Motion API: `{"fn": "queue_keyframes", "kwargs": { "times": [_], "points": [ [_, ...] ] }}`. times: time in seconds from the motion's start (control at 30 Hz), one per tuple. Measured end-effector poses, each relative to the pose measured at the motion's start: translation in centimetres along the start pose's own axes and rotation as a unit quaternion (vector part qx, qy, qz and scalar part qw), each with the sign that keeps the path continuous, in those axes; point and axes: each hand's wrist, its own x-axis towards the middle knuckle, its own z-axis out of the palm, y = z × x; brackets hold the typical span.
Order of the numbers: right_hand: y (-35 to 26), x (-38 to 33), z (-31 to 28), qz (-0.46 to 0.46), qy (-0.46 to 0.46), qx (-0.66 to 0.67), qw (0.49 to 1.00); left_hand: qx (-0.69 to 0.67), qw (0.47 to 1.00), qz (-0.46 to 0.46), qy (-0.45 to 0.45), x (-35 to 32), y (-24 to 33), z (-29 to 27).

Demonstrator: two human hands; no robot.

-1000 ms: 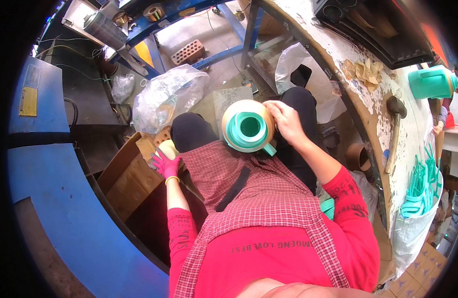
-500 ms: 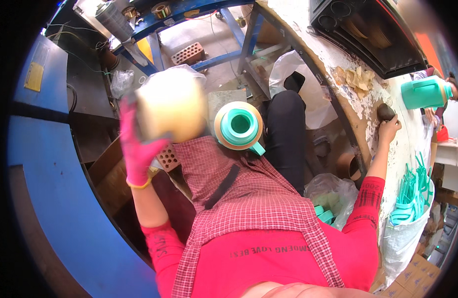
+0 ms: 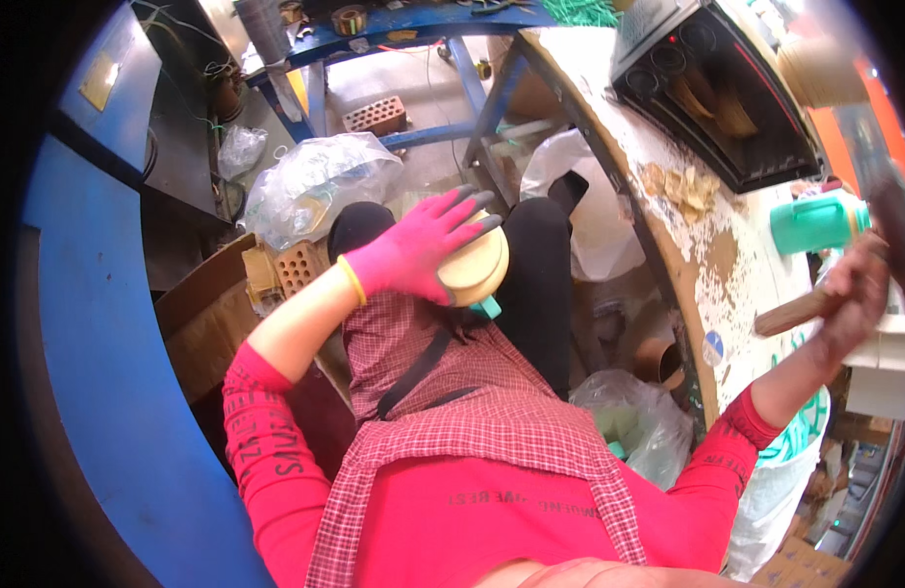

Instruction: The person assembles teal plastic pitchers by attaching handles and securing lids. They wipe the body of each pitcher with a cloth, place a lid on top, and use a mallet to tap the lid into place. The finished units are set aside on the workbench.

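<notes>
The person sits in a red top and checked apron [image 3: 443, 431], knees toward the far side. Resting on the lap, the left hand [image 3: 413, 257] in a pink glove lies spread flat over a cream-coloured round block [image 3: 477, 267], pressing it down on a teal piece [image 3: 488, 308] that peeks out beneath. At the right, the right hand [image 3: 850, 299] is raised and closed around the wooden handle of a hammer [image 3: 801, 312]; its head is blurred. Beyond stands a teal jug [image 3: 815, 223] on the chipped workbench [image 3: 688, 235]. The gloved fingers cover the block's top, so a strike landing there could hit them; an off-centre blow could tip the block off the lap.
</notes>
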Motion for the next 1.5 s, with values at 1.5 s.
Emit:
{"fn": "queue_keyframes", "kwargs": {
  "times": [1.5],
  "points": [
    [6.9, -7.4, 22.5, 0.141, -0.324, -0.164, 0.921, -0.207, 0.942, -0.254, 0.070, -3.9, 0.2, 5.2]
  ]
}}
